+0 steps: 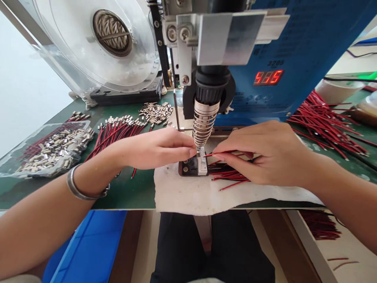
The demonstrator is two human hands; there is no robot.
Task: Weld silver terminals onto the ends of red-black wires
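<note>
The right hand (262, 153) pinches a thin red wire (208, 155) between thumb and forefinger, its long axis running roughly sideways and its short free end pointing left, at the white block (202, 168) under the nozzle's metal spring (204, 122); the wire's other end is lost behind the fingers. The left hand (160, 147) has thumb and forefinger drawn close together at the block's left side, and whether they grip anything cannot be told. Below the right hand, loose red and black wires (231, 175) lie mostly sideways on a white cloth (176, 196). Farther left on the green table (129, 198) are a bunch of metal-tipped wires (118, 131), a heap of small metal connectors (156, 113) and a clear tray (73, 123) of more. Behind stands a blue machine (300, 43) with a lit red display (268, 77); right of it lies a large wire pile (330, 125).
</note>
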